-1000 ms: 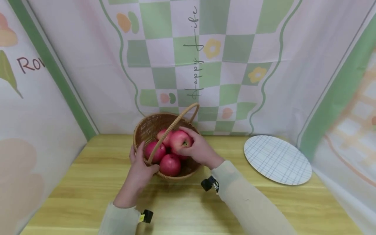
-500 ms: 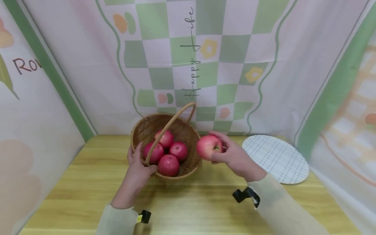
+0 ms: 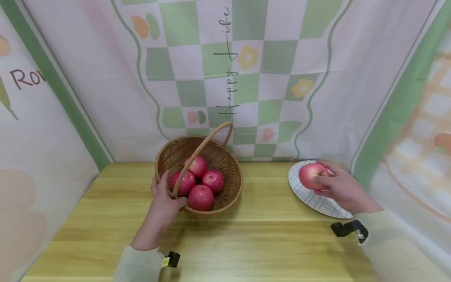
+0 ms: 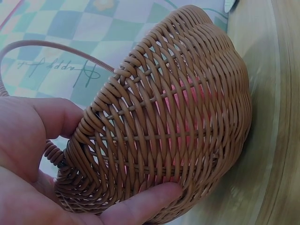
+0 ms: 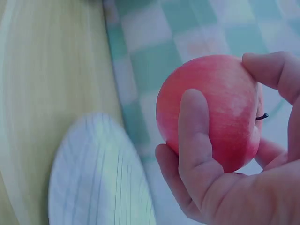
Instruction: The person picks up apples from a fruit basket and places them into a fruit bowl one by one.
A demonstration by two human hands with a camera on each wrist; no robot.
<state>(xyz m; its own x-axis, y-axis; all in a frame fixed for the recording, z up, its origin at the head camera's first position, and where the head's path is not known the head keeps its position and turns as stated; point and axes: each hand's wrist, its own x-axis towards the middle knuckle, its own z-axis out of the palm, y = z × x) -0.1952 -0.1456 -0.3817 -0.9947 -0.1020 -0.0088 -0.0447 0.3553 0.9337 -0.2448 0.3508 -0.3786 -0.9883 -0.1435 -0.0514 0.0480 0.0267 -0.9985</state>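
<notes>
My right hand (image 3: 340, 188) grips a red apple (image 3: 312, 176) between thumb and fingers, over the checked oval plate (image 3: 331, 207). In the right wrist view the apple (image 5: 211, 110) shows its stem toward the palm, and the plate (image 5: 98, 173) appears below and apart from it. At the left, my left hand (image 3: 165, 203) holds the rim of a wicker basket (image 3: 230, 176), thumb at the rim and fingers along the outer wall. Several red apples (image 3: 201, 197) lie in the basket. The left wrist view shows the woven wall (image 4: 187, 108) close up, with red showing through gaps.
The basket's arched handle (image 3: 206, 143) rises over the apples. A patterned cloth (image 3: 246, 90) hangs behind the wooden table (image 3: 229, 246), with more cloth at both sides. Black wrist cameras (image 3: 172, 259) sit at both sleeves.
My right hand has lifted an apple out of the basket and carried it right, over the plate. My left hand has stayed on the basket's rim.
</notes>
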